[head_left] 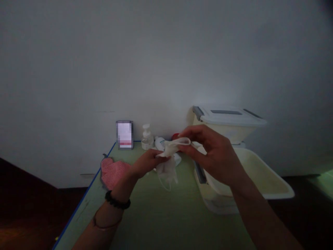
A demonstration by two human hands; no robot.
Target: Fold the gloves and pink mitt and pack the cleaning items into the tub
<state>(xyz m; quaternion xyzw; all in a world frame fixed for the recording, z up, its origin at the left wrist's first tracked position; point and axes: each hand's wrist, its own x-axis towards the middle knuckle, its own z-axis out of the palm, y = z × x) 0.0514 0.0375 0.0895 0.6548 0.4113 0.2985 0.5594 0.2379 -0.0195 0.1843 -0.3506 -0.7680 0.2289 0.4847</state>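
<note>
A thin, translucent white disposable glove [168,170] hangs above the table, its limp fingers pointing down. My left hand [143,164] pinches it at the near left side, thumb and fingers closed. With thumb and fingertips, my right hand [214,152] grips the cuff end on the right, where a loop of the edge stands out. Behind the glove lies a white bottle [159,143], partly covered by it. Something red [175,136] shows just beyond my right fingertips.
On the green table [166,218], a pink mitt [114,172] lies left. A pump bottle [147,141] and a blurred-out screen [125,135] stand at the back. To the right are a white basin [282,190] and a lidded box [229,119] against the wall.
</note>
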